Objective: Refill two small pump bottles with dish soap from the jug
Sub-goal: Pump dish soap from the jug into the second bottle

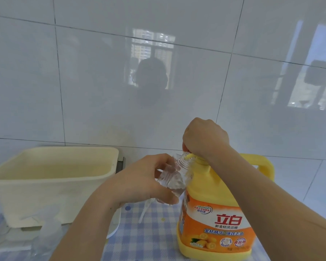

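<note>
The person stands at the desk with both arms out in front. The left hand [139, 181] grips a small clear bottle [174, 178], the fingers [166, 196] and thumb curled round its body. The bottle is lifted off the desk and tilted, its open threaded neck pointing up and to the right. The neck sits right at the tip of the yellow pump [189, 156] on top of the soap jug [215, 213]. I cannot tell from here how much soap is in the bottle.

The right hand [205, 138] is on top of that pump, knuckles up, its fingers curled down over the pump head so the head itself is hidden. The jug stands upright on the blue-and-white checked cloth [143, 242] at the right side of the desk, its orange label facing us and its handle turned towards the wall.

A thin white pump tube [144, 210] lies on the cloth just below the left hand. To the left stands a cream plastic tub [51, 176], with some blurred clear plastic in front of it. Glossy white wall tiles [83, 72] rise behind.
</note>
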Available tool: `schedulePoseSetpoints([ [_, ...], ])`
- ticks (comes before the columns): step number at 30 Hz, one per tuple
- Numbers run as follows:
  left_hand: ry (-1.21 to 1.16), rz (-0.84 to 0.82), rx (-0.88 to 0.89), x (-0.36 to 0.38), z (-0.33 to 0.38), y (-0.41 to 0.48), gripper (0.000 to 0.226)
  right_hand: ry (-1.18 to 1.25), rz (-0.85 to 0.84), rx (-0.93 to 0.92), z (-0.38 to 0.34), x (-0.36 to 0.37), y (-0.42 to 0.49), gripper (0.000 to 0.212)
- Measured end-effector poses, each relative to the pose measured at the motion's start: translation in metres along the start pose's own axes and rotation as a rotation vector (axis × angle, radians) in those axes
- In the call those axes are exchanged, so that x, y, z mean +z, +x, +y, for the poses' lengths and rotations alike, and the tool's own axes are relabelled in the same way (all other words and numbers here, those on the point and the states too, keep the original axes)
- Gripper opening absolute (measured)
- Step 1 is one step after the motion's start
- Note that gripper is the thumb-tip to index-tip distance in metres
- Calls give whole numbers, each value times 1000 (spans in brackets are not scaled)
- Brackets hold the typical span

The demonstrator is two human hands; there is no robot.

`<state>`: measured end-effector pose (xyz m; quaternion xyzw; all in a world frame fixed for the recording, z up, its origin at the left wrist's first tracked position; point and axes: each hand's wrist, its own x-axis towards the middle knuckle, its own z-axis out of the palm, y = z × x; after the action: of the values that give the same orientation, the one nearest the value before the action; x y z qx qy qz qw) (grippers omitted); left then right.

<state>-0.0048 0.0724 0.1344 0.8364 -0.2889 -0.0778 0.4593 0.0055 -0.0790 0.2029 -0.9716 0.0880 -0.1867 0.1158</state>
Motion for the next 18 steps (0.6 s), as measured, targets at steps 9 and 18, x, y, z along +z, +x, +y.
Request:
schedulePoseSetpoints([
  [9, -4, 10, -2, 1, 3, -1, 54, 14, 29, -9, 1, 0, 3, 30],
  [18, -72, 42, 9, -2, 6, -3, 63, -20, 108, -36, -5, -20, 16, 26],
])
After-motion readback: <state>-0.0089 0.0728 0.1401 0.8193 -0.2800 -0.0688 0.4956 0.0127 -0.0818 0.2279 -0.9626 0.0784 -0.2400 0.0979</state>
